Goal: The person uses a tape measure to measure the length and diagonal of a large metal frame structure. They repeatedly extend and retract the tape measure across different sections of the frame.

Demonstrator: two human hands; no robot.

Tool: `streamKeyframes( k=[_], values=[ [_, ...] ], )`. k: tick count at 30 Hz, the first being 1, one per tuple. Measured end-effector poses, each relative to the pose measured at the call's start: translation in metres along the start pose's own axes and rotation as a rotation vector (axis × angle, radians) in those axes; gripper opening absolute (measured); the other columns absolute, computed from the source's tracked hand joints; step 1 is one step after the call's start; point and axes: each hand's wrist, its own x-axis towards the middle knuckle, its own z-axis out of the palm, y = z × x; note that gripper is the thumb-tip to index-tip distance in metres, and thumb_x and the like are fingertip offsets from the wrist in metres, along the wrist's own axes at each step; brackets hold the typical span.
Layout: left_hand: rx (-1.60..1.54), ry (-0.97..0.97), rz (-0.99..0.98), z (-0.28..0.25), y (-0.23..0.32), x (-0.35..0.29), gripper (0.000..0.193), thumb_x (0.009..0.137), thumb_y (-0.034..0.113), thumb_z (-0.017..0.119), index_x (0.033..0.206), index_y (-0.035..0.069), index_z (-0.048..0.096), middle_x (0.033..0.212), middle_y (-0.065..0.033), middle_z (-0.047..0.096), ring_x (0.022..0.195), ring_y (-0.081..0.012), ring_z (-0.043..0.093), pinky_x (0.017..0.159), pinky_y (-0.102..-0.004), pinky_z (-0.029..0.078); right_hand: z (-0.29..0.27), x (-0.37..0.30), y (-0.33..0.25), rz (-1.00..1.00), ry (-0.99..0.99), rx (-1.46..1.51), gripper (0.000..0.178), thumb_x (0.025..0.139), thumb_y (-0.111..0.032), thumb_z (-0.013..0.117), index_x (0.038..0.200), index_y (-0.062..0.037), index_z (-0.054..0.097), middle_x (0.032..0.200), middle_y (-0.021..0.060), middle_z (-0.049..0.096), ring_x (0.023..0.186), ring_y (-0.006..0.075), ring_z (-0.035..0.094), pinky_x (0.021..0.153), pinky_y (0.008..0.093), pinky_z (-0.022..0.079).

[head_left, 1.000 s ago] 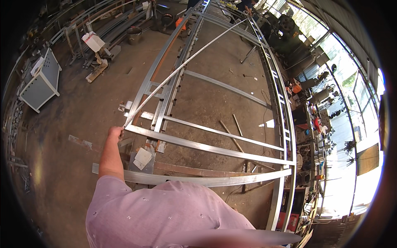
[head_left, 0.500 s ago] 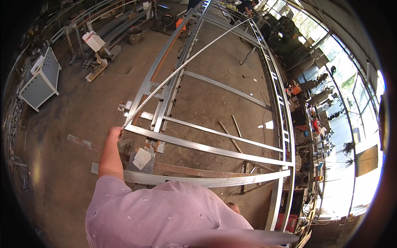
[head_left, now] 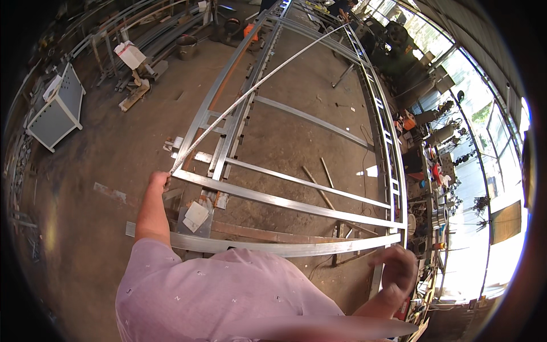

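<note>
My left hand (head_left: 161, 179) is closed on the near end of a long pale measuring tape (head_left: 279, 67), at the near left corner of a large metal frame (head_left: 285, 204). The tape runs taut and diagonally over the frame to its far right corner, beside another person (head_left: 342, 10). My right hand (head_left: 397, 268) is raised above the frame's near right corner, its fingers bent and blurred. I see nothing clearly in it. A loose shiny metal bar (head_left: 273, 248) crosses in front of my body.
A grey metal cabinet (head_left: 60, 111) stands on the left. Metal lengths (head_left: 162, 35) and a bucket (head_left: 186, 47) are behind it. Pale square pieces (head_left: 195, 216) lie near my left arm. A cluttered bench (head_left: 424, 171) lines the right side. Rusty bars (head_left: 319, 188) lie inside the frame.
My right hand has risen from beside my body, moving right and forward to above the near right corner. My left hand and the tape have stayed almost still.
</note>
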Motion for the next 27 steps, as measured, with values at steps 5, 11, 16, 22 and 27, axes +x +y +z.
streamKeyframes(
  k=[5,11,16,22,27],
  values=[
    [0.018,-0.028,-0.012,0.011,0.004,0.009,0.017,0.097,0.024,0.068,0.085,0.014,0.063,0.069,0.0028,0.057,0.057,-0.0158,0.052,0.062,-0.0428,0.046,-0.029,0.047,-0.064,-0.259,-0.899,0.114,0.043,0.091,-0.037,0.076,0.122,-0.0080,0.069,0.089,0.0168,0.069,0.071,0.0288,0.069,0.065,0.0430,0.059],
    [0.099,0.023,-0.029,-0.008,-0.007,0.024,0.021,0.093,0.029,0.073,0.083,0.013,0.065,0.070,0.0021,0.060,0.058,-0.0159,0.054,0.060,-0.0414,0.047,0.031,0.080,-0.105,-0.358,-0.996,0.131,0.036,0.098,-0.042,0.060,0.107,-0.0088,0.070,0.100,0.0149,0.071,0.078,0.0341,0.070,0.069,0.0498,0.058],
    [0.139,0.053,-0.029,-0.003,-0.006,0.023,0.022,0.091,0.031,0.076,0.087,0.011,0.067,0.072,0.0013,0.062,0.059,-0.0162,0.056,0.059,-0.0422,0.047,0.037,0.088,-0.099,-0.282,-1.068,0.246,0.047,0.101,-0.045,0.054,0.093,-0.0012,0.070,0.091,0.0150,0.071,0.078,0.0344,0.069,0.068,0.0485,0.057],
    [0.141,0.095,-0.006,-0.010,-0.011,0.027,0.022,0.088,0.030,0.079,0.085,0.010,0.069,0.073,0.0007,0.064,0.060,-0.0156,0.057,0.058,-0.0415,0.046,0.044,0.094,-0.096,-0.337,-1.045,0.112,0.038,0.096,-0.037,0.061,0.093,-0.0002,0.069,0.091,0.0124,0.072,0.079,0.0312,0.071,0.071,0.0460,0.058],
    [0.083,0.073,0.024,0.001,-0.001,0.019,0.025,0.083,0.029,0.082,0.076,0.010,0.068,0.065,-0.0016,0.062,0.050,-0.0163,0.053,0.047,-0.0385,0.039,0.048,0.094,-0.096,-0.253,-1.029,0.034,0.027,0.083,-0.027,0.070,0.089,-0.0012,0.067,0.088,0.0120,0.072,0.081,0.0304,0.071,0.073,0.0457,0.060]
  ],
)
